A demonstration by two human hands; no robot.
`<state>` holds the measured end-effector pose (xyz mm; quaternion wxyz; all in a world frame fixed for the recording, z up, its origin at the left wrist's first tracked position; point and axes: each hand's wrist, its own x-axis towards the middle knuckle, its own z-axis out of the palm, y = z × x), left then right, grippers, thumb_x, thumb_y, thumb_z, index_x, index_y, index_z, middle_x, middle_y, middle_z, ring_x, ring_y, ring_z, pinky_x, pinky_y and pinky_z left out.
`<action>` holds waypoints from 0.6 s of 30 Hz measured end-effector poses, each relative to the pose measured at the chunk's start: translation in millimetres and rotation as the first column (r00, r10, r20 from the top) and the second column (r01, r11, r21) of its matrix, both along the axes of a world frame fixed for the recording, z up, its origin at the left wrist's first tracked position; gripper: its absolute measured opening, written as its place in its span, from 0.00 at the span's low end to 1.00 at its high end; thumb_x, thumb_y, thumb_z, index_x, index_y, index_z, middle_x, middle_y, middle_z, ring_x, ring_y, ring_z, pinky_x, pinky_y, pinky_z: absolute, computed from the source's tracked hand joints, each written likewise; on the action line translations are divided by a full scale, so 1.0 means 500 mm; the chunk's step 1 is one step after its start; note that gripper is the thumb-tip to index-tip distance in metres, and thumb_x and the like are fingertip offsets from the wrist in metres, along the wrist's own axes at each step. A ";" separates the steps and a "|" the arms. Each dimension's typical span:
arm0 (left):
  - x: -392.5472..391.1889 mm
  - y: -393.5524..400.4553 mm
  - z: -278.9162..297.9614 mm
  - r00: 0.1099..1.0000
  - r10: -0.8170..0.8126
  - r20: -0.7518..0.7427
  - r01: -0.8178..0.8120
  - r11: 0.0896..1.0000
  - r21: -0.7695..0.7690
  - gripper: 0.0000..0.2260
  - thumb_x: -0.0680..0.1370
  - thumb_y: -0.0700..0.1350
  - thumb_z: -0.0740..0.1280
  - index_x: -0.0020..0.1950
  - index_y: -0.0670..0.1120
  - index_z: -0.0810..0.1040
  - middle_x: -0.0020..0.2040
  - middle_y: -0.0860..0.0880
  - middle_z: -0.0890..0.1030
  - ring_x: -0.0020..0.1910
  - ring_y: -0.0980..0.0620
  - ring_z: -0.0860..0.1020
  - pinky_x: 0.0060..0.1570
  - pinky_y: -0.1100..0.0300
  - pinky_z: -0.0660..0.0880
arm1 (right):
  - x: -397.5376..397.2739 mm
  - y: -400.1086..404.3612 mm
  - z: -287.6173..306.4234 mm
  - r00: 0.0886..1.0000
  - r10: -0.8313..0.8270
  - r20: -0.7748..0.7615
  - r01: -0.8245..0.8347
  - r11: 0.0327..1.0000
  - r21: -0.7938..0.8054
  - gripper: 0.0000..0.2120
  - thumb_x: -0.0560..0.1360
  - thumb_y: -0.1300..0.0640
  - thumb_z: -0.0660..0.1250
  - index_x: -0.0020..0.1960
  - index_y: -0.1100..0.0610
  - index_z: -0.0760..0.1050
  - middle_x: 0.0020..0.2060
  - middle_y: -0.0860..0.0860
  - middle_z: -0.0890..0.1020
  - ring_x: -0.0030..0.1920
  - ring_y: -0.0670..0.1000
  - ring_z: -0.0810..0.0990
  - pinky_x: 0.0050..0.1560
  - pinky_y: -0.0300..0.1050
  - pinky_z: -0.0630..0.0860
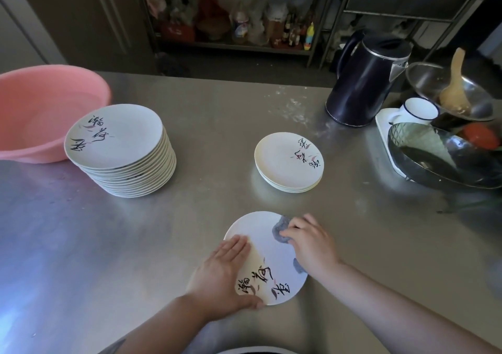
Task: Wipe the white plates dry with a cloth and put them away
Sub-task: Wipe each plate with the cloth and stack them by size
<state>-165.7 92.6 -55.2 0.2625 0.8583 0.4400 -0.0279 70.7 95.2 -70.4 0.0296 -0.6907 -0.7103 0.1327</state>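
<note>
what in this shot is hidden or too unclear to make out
All in the head view:
- cloth: mostly covered by the right hand; only grey edges show.
- plate being wiped: near-left rim sits under the left hand.
- pink basin: cut off by the left edge.
- shelf items: too blurred and dark to identify.
- wetness of the tall stack: cannot tell.

Tall stack (pixel 121 150) left, short stack (pixel 289 162) right, kettle (pixel 364 79) behind.

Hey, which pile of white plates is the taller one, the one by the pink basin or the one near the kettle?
The stack by the pink basin: that left stack holds many plates, while the small stack holds only a few.
</note>
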 end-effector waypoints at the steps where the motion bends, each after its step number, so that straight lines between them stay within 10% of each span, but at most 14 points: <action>1: 0.002 -0.007 -0.007 0.999 0.031 0.015 -0.031 0.999 -0.036 0.53 0.58 0.83 0.57 0.70 0.45 0.76 0.71 0.51 0.73 0.69 0.52 0.74 0.72 0.63 0.53 | 0.000 -0.010 -0.003 0.998 -0.028 -0.062 0.029 1.000 0.010 0.21 0.61 0.66 0.76 0.50 0.47 0.83 0.45 0.40 0.77 0.52 0.51 0.72 0.38 0.50 0.78; 4: -0.003 -0.006 -0.006 0.997 0.030 0.077 -0.029 1.000 -0.012 0.51 0.58 0.80 0.64 0.72 0.48 0.73 0.75 0.52 0.69 0.72 0.52 0.70 0.72 0.58 0.65 | 0.001 -0.003 -0.001 0.986 -0.010 -0.167 0.020 0.998 0.056 0.17 0.68 0.68 0.70 0.51 0.52 0.84 0.46 0.44 0.79 0.54 0.52 0.73 0.42 0.50 0.77; 8: -0.013 0.060 0.037 0.977 -0.211 0.038 0.212 0.977 -0.035 0.51 0.65 0.69 0.73 0.80 0.55 0.52 0.76 0.64 0.40 0.76 0.63 0.38 0.72 0.65 0.40 | 0.010 0.041 0.015 0.956 0.114 -0.272 -0.108 0.993 0.035 0.15 0.71 0.70 0.66 0.50 0.56 0.84 0.46 0.48 0.80 0.54 0.52 0.72 0.47 0.48 0.73; 11: -0.007 0.095 0.035 0.957 -0.289 -0.030 0.288 0.957 -0.047 0.53 0.66 0.67 0.74 0.81 0.53 0.48 0.75 0.61 0.38 0.73 0.64 0.35 0.71 0.66 0.34 | 0.006 0.061 0.014 0.928 0.214 -0.306 -0.202 0.977 0.071 0.15 0.69 0.72 0.67 0.48 0.56 0.84 0.45 0.49 0.81 0.54 0.53 0.74 0.47 0.51 0.75; 18: -0.012 0.070 0.008 0.966 -0.253 -0.054 0.252 0.968 -0.018 0.60 0.54 0.81 0.51 0.81 0.53 0.43 0.78 0.58 0.37 0.73 0.62 0.32 0.73 0.63 0.31 | 0.004 0.039 0.005 0.938 0.194 -0.288 -0.167 0.979 0.115 0.16 0.69 0.70 0.66 0.49 0.54 0.83 0.46 0.46 0.80 0.55 0.46 0.69 0.43 0.52 0.77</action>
